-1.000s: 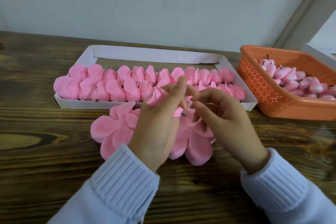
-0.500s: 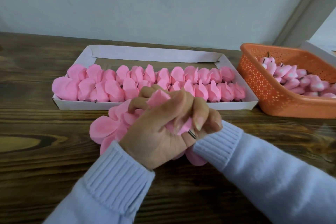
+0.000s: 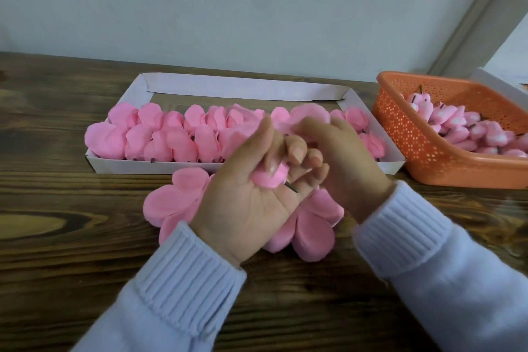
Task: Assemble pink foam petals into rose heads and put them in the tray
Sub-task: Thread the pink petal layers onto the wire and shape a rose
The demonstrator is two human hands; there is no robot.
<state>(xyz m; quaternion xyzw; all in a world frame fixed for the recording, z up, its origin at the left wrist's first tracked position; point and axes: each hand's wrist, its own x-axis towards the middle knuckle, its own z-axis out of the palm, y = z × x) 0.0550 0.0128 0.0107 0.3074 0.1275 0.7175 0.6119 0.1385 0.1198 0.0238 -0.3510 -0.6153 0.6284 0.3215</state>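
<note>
My left hand (image 3: 251,191), palm up, curls its fingers round a small pink rose bud (image 3: 270,176) with a short dark stem sticking out below. My right hand (image 3: 343,157) holds a pink petal (image 3: 310,116) against the top of that bud, just in front of the tray. Flat pink foam petals (image 3: 171,200) lie fanned out on the table under both hands. The white cardboard tray (image 3: 243,88) behind them holds two rows of finished pink rose heads (image 3: 160,137).
An orange perforated plastic basket (image 3: 423,146) at the right holds several pale pink buds with dark stems. A white box edge shows behind it. The table is dark wood, and a wall stands close behind the tray.
My left hand has turned palm up and opened slightly, showing the bud. My right hand came out from behind it and lifted a petal to the bud's top.
</note>
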